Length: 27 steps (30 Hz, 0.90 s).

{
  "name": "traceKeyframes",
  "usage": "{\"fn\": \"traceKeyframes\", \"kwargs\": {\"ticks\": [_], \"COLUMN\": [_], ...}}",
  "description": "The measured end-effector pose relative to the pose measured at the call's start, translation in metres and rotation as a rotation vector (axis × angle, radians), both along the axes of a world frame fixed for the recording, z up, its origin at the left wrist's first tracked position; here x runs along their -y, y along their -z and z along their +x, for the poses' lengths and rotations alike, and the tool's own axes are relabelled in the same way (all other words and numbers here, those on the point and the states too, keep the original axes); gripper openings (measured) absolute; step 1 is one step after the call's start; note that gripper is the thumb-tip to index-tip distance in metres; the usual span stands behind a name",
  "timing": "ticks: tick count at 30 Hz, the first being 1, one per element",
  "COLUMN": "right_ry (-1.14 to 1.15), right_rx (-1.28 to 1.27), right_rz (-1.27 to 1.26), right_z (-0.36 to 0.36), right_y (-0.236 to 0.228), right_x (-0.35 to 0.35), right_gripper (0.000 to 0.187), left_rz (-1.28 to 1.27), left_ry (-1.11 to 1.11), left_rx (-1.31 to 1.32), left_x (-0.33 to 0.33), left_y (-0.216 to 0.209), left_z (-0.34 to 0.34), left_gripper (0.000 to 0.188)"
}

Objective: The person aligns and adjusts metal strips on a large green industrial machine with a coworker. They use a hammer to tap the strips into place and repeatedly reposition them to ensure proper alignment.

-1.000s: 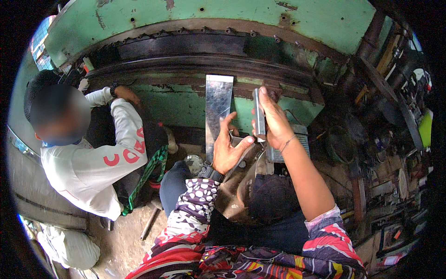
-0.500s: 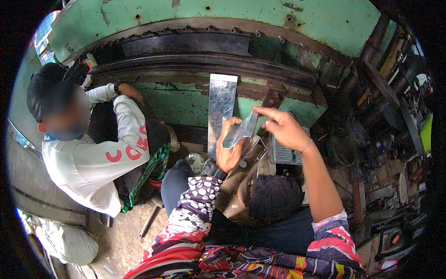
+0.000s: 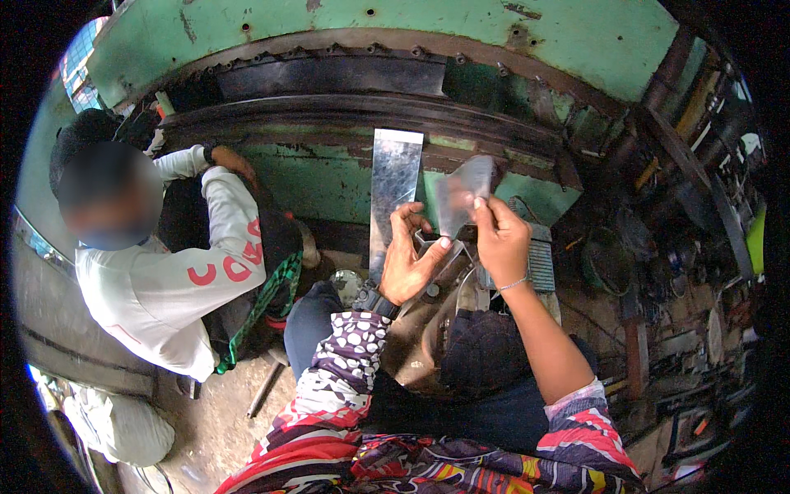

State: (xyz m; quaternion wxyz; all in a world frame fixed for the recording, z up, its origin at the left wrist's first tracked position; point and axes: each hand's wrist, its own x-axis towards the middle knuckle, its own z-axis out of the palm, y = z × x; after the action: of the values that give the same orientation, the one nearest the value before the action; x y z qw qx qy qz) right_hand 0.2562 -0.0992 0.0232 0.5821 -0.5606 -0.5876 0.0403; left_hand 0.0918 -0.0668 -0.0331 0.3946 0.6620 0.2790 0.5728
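Observation:
My right hand point(image 3: 504, 247) pinches a small bent piece of shiny sheet metal point(image 3: 463, 198) by its lower right part. The piece is tilted and smeared by motion. Just to its left is my left hand point(image 3: 403, 259), fingers apart and curved, the thumb reaching toward the piece's lower end. Whether the thumb touches it I cannot tell. Behind my left hand a long flat metal strip point(image 3: 395, 177) stands upright against the green machine point(image 3: 321, 181). Below the piece, a grey metal edge point(image 3: 457, 253) shows between my hands.
A co-worker in a white sleeve point(image 3: 185, 288) sits close on my left, arms folded over the knees. A ribbed grey metal thing point(image 3: 541, 262) lies past my right wrist. Tools and metal parts crowd the right side. A rod point(image 3: 265, 389) lies on the floor, near a white sack point(image 3: 123, 428).
The sheet metal piece has passed from my left hand to my right and moved up and right. My right index finger, pointed before, is now bent in a pinch. My left fingers have loosened.

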Motion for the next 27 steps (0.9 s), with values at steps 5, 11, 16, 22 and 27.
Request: {"fn": "traceKeyframes", "kwargs": {"ticks": [5,11,16,22,27], "right_ry": [-0.054,0.093,0.097,0.151,0.167], "right_rx": [-0.68,-0.41,-0.418,-0.336,-0.269], "right_rz": [-0.084,-0.022,-0.022,-0.028,0.048], "right_z": [-0.018,-0.029,-0.034,-0.032,-0.038], "right_y": [0.013,0.021,0.025,0.036,0.029], "right_x": [0.003,0.003,0.004,0.002,0.01], "right_gripper": [0.027,0.022,0.017,0.013,0.014], "left_rz": [-0.092,-0.05,-0.012,0.032,0.063], "left_ry": [0.063,-0.043,-0.157,-0.223,-0.255], "left_rx": [0.122,0.098,0.059,0.05,0.02], "left_x": [-0.006,0.003,0.003,-0.001,0.004], "left_y": [0.01,-0.002,-0.004,-0.001,-0.011], "left_z": [0.003,0.003,0.002,0.002,0.002], "left_gripper": [0.042,0.035,0.035,0.034,0.034]}}
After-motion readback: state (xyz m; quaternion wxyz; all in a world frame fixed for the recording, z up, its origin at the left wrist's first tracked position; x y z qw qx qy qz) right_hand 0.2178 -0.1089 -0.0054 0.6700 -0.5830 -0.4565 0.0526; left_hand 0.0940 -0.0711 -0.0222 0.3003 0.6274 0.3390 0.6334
